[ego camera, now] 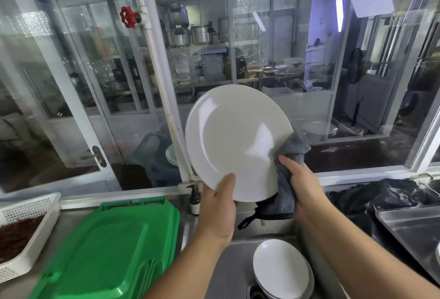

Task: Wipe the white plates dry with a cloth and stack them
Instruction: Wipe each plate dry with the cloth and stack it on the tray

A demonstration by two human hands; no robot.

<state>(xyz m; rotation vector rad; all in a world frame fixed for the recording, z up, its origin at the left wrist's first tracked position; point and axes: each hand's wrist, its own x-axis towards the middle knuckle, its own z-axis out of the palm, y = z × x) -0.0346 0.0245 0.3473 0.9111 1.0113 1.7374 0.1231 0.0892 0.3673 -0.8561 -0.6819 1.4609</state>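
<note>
- Left hand (pixel 217 206): raised over the sink, forearm rising from the lower edge of the view; thumb laid across the face of the plate (pixel 238 141) at its lower rim, the other fingers hidden behind it. Grip: grasping the plate by that rim.
- Plate: white, held in the air in front of the window, tilted nearly upright with its concave face toward the camera.
- Right hand (pixel 301 188): forearm entering from the lower right; fingers curled round a grey cloth (pixel 289 172), thumb on the near side. Grip: grasping the cloth and holding it against the plate's right rim.
- Cloth: bunched; its upper fold touches the rim, its lower part hangs below the plate beside the right wrist. Whether it wraps behind the plate cannot be told.
- Stack (pixel 282 272): more white plates, piled in the steel sink (pixel 235 267) below the hands, well apart from the held plate.
- Green trays (pixel 112 248): stacked on the bench (pixel 69 222), left of the sink.
- White basket (pixel 31 229): at the far left of the bench, holding dark reddish contents.
- Bottle (pixel 194 200): small pump bottle standing behind the sink, just left of the left wrist.
- Black bag (pixel 381 197): crumpled on the bench to the right.
- Red valve (pixel 128 17): on the white pipe against the window.
</note>
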